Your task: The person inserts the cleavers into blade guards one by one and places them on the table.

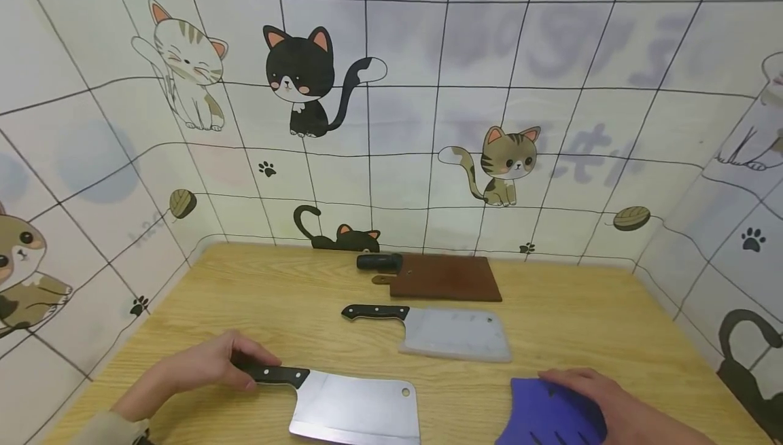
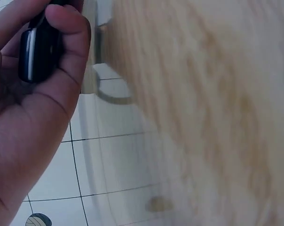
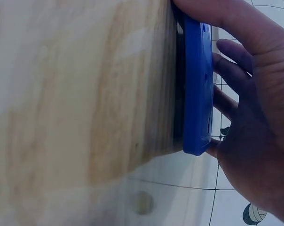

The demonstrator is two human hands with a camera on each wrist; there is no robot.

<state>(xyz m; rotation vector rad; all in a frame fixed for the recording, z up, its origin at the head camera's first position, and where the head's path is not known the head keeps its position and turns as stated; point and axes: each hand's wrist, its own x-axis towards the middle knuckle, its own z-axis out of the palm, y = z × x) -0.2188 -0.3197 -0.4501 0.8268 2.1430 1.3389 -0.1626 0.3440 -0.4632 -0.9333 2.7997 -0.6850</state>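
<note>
Cleaver and blue block, one at each of two hands

Item 1: cleaver [image 1: 357, 404]. Broad, bright steel blade, round hole near its far top corner; black handle with pale rivets. Located at the left hand [image 1: 211, 363], whose fingers pinch the handle; the blade points toward the right hand [image 1: 620, 404].

Item 2: blue block [image 1: 544, 407]. Flat, violet-blue, dark slots in its face. Located in the right hand, thumb and fingers gripping it.

Also on the desk [image 1: 293, 336], beyond and between the hands: a second knife [image 1: 459, 333], whitish blade, black riveted handle; farther off, a brown board [image 1: 449, 276] beside a black handle [image 1: 376, 262].

By view: the head view alone gives the cleaver's blade; the left wrist view, the handle's glossy rounded butt; the right wrist view, the block's smooth, thick edge and the fingertips behind it.
</note>
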